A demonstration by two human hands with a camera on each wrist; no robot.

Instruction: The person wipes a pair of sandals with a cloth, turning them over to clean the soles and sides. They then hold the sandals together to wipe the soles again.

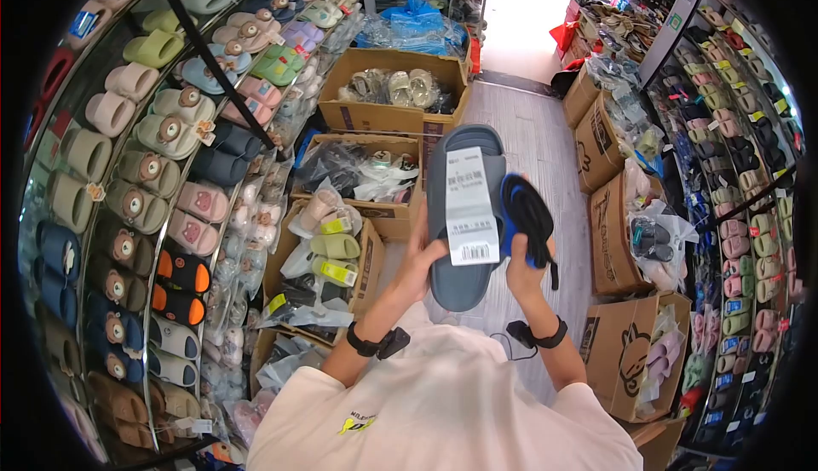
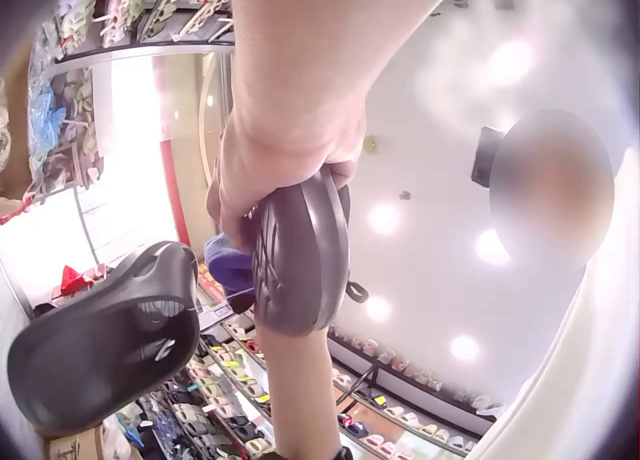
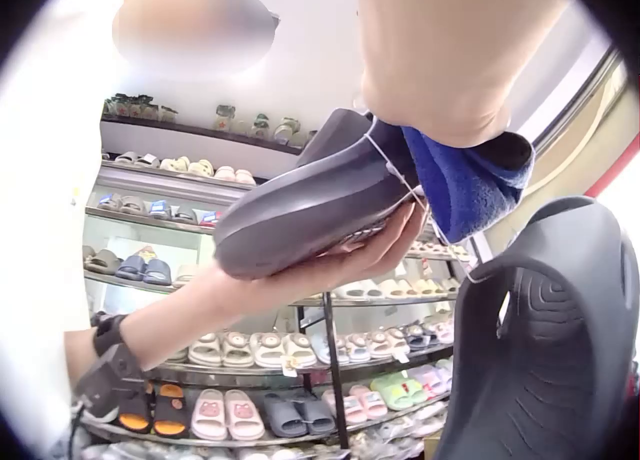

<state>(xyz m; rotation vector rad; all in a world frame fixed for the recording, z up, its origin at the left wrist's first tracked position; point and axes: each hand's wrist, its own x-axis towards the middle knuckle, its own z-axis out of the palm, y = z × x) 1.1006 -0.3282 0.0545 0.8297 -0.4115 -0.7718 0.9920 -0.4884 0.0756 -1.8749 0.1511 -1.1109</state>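
Note:
A grey slipper [image 1: 460, 288] is held up in front of the chest, sole down to the lower edge, with a white paper label [image 1: 471, 207] across its upper face. My left hand [image 1: 415, 262] grips its left side; in the left wrist view the fingers curl round the grey slipper [image 2: 303, 255]. On the right, my right hand [image 1: 528, 277] grips a folded black-and-blue fabric strap [image 1: 532, 215], thumb on top; its other fingers are hidden. A second grey slipper [image 3: 550, 350] hangs by a thin cord in the right wrist view.
Shelves of slippers line the left [image 1: 153, 173] and right [image 1: 733, 215] walls. Open cardboard boxes [image 1: 375, 117] with bagged footwear stand along the left, more boxes [image 1: 618, 232] along the right. A grey floor aisle [image 1: 528, 117] runs to a bright doorway.

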